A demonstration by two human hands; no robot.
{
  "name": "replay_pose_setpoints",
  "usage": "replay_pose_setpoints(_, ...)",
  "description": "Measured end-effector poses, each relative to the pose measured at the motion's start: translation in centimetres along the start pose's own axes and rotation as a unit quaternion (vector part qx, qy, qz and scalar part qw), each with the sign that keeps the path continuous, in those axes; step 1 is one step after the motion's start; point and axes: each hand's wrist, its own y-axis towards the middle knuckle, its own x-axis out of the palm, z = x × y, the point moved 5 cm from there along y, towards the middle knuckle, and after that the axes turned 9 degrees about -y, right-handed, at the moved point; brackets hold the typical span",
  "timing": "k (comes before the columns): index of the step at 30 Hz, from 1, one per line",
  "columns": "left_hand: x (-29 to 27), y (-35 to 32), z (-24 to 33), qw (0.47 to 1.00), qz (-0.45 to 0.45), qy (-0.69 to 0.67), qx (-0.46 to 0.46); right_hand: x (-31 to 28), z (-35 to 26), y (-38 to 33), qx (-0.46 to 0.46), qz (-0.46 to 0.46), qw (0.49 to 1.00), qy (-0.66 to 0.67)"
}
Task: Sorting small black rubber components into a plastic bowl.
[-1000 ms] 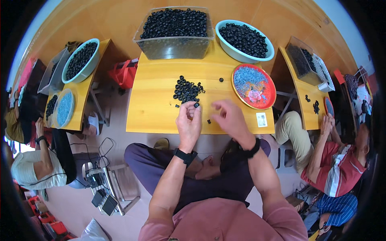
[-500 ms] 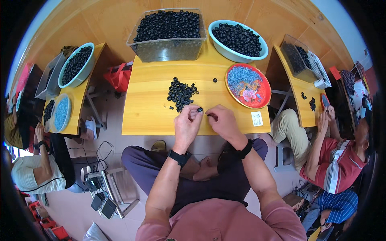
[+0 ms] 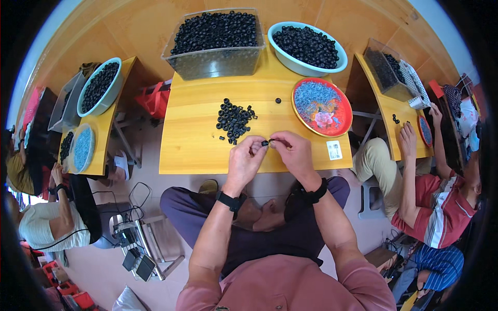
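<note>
Between thumb and fingertips, my left hand pinches a small black ring-shaped piece over the near edge of the yellow table. My right hand is closed in a pinch right beside that piece, its fingertips meeting it; whatever they hold is too small to make out. Just beyond my left hand lies a loose pile of similar black pieces. One single black piece sits apart, farther back. To the right, a red flowered plate carries a heap of thin blue-grey bits.
A clear plastic bin and a pale blue basin, both full of black pieces, stand at the table's back. A white label lies near the right corner. People work at side tables left and right.
My right hand has come left, its fingertips now meeting the black piece in my left hand. The person at the right has spread their hands apart, one reaching toward a white basket.
</note>
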Motion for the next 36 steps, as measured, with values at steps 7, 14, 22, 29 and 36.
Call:
replay_pose_setpoints(7, 0.1, -0.1, 0.4, 1.0, -0.017, 0.013, -0.011, -0.2, -1.4, -0.3, -0.058, -0.004, 0.995, -0.076)
replay_pose_setpoints(14, 0.0, 0.1, -0.2, 0.999, -0.03, -0.013, -0.036, -0.2, -1.2, -0.1, -0.052, -0.011, 0.996, -0.074)
replay_pose_setpoints(22, -0.1, 0.1, 0.4, 0.998, -0.051, -0.005, -0.033, -0.1, -1.5, 0.3, -0.038, -0.014, 0.996, -0.082)
replay_pose_setpoints(29, -0.4, 0.2, -0.4, 0.996, -0.06, -0.016, -0.067, 0.1, -1.7, 0.4, -0.049, -0.038, 0.993, -0.104)
replay_pose_setpoints(36, -0.4, 0.3, -0.9, 0.991, -0.043, -0.086, -0.088, 0.6, -2.1, 1.0, -0.051, -0.059, 0.992, -0.1)
